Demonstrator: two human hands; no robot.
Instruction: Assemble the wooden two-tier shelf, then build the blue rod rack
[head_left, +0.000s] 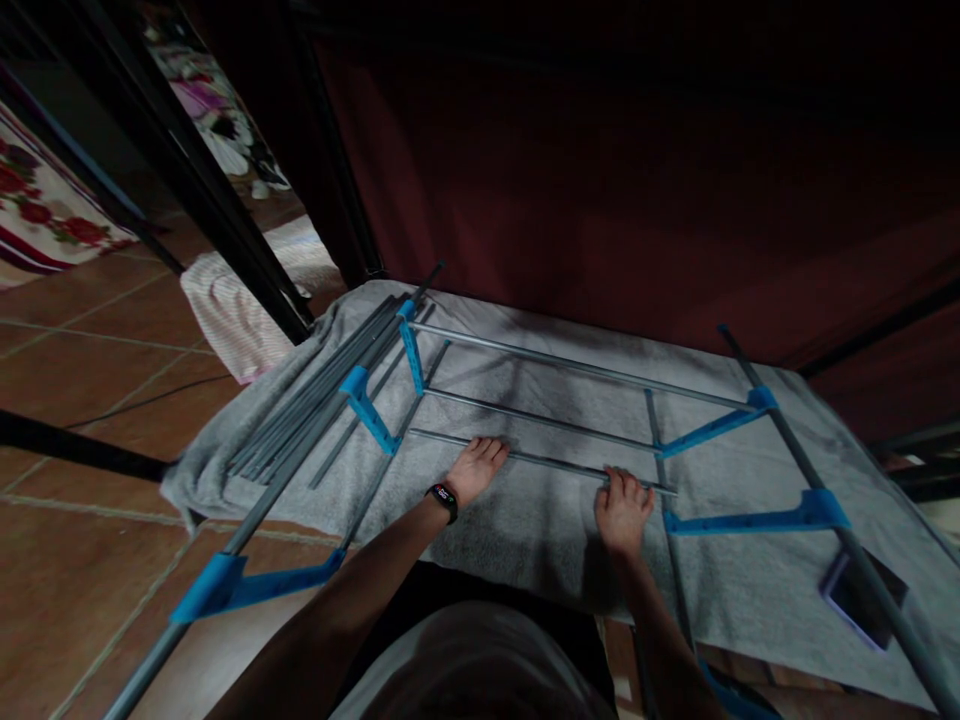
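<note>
My left hand (475, 470) is closed over a thin grey metal tube (559, 463), left of its middle. Near the tube's right end, my right hand (624, 508) has its fingers curled over it too. The tube lies crosswise between the two sides of a rack frame made of grey poles (802, 460) and blue plastic brackets (757, 520). Whether its ends touch the frame I cannot tell. Two more crossbars run parallel behind it, the farther one (570, 362) joining the blue corner pieces. A dark band with a lit screen is on my left wrist.
A bundle of loose grey tubes (322, 395) lies at the left on the grey blanket (510, 540). A phone (862, 597) rests at the right, beneath a pole. A dark red cloth (600, 210) hangs behind, and black posts (217, 220) stand at the left above the tiled floor.
</note>
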